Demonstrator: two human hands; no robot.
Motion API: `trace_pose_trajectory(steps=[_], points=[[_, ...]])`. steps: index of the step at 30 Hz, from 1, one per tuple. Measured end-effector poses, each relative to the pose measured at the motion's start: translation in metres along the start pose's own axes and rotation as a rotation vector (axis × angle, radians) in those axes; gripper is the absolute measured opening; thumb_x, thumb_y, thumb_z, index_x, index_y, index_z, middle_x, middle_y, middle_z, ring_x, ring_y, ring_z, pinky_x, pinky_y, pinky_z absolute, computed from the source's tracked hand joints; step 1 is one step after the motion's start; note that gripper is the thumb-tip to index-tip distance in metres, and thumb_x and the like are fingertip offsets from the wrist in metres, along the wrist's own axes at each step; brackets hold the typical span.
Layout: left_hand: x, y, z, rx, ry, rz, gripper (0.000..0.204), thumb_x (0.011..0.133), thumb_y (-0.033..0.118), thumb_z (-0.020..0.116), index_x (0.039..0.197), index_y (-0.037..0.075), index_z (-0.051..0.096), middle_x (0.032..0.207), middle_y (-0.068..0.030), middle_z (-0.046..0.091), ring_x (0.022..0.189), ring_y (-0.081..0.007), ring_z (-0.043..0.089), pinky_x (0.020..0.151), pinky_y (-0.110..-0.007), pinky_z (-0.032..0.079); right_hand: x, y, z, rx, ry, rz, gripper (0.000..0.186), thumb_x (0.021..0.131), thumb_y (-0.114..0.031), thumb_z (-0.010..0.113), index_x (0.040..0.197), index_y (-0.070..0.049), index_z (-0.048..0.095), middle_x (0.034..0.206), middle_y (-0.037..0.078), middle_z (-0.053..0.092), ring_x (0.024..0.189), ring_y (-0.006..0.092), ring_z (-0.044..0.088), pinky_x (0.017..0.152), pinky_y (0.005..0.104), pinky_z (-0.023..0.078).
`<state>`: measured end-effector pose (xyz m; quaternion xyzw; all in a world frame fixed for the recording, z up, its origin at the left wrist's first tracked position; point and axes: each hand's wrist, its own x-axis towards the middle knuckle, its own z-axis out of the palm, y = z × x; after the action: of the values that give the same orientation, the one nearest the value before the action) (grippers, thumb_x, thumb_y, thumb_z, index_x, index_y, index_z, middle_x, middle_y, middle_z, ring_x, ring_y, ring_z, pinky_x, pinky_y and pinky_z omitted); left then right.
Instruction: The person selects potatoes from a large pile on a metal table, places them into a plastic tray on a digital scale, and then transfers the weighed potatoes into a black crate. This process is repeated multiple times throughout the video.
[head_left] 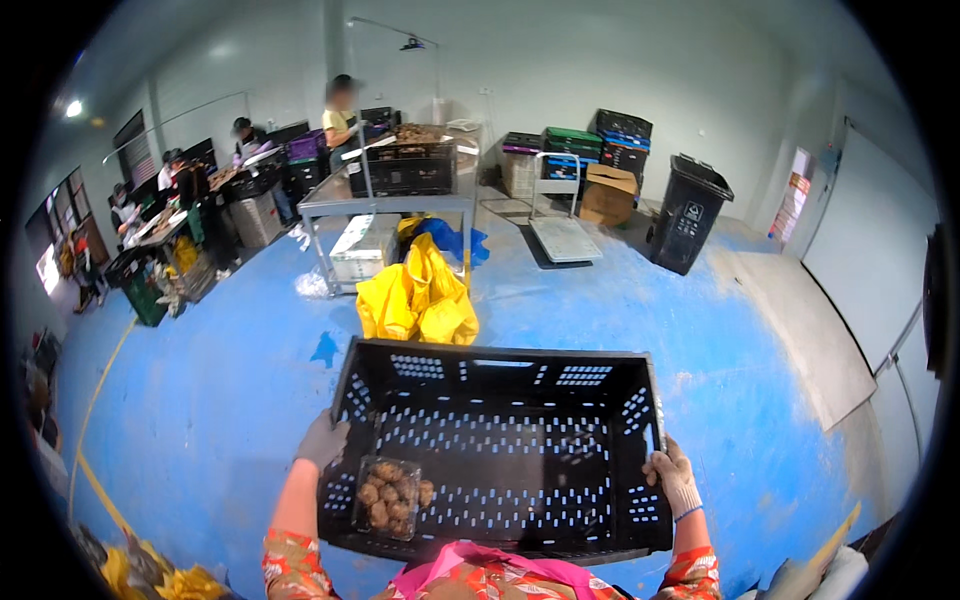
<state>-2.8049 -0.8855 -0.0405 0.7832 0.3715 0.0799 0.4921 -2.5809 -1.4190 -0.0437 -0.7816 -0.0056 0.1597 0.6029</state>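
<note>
A black plastic crate (520,545) with slotted walls and floor is held level in front of me, above the blue floor. My left hand (322,440), in a pale glove, grips its left end. At the opposite end my gloved right hand (672,472) has its fingers hooked over the crate's wall. Inside, in the near left corner, sits a clear plastic punnet (412,470) of brown, knobbly, round produce (388,492), whose exact kind I cannot make out. One more brown piece lies against the punnet's right side. The rest of the crate floor shows bare slots.
Ahead, yellow bags (425,295) lie by a metal table (400,203) bearing a produce crate. A platform scale (562,240), cardboard box (607,195) and black wheeled bin (690,215) stand further right. Several people work at the far left; one person (338,125) stands behind the table.
</note>
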Motion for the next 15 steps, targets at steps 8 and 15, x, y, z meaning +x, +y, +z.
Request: trace_pose_trajectory(steps=[8,15], points=[[0.228,0.067,0.108,-0.115,-0.273,0.053,0.034,0.087,0.011,0.058,0.117,0.001,0.047,0.074,-0.0084,0.057,0.055,-0.0133,0.054,0.047,-0.029,0.047,0.129,-0.035,-0.015,0.047,0.240,-0.015,0.054,0.088,-0.008,0.045,0.141,-0.001,0.040,0.068,0.005,0.058,0.052,0.0113,0.052,0.050,0.0237,0.044],[0.319,0.075,0.149,-0.186,-0.264,0.007,0.052,0.090,0.005,0.051,0.139,0.004,0.033,0.069,-0.0053,0.051,0.051,-0.0121,0.048,0.045,-0.027,0.041,0.229,-0.059,-0.015,-0.191,0.282,0.016,0.060,0.082,-0.004,0.050,0.141,-0.004,0.041,0.070,0.004,0.059,0.054,0.0094,0.051,0.052,0.0233,0.045]])
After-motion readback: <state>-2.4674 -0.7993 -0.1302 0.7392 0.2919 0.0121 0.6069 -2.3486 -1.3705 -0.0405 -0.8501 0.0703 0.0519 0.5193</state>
